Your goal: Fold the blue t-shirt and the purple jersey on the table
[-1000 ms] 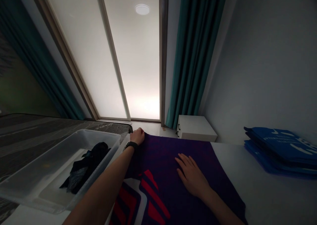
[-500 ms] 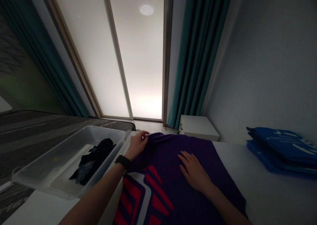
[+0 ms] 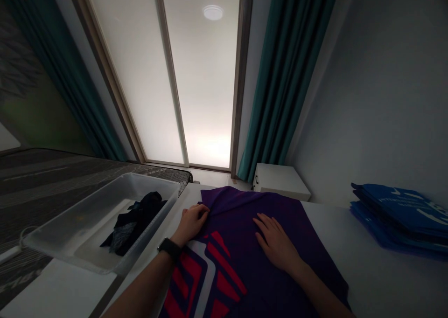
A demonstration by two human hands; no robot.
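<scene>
"Where's the purple shirt (image 3: pixel 238 234)?"

"Spread flat on the white table (image 3: pixel 378 271), right in front of the person, with its red and white print toward 6 o'clock and a folded corner at 11."

"And the hands?"

"The right hand (image 3: pixel 276 243) lies flat on the purple cloth, fingers spread, so that grip is apart. The left hand (image 3: pixel 191 224) sits at the fold, fingers curled against it. I can't tell whether that grip is clamped on the cloth."

"What's around the shirt?"

"At 9 o'clock, a clear plastic tub (image 3: pixel 150 180) holds dark clothes (image 3: pixel 135 224). At 3 o'clock, blue folded cloths (image 3: pixel 395 215) lie stacked on the table. A white cabinet (image 3: pixel 280 180) stands beyond, at 1 o'clock."
</scene>
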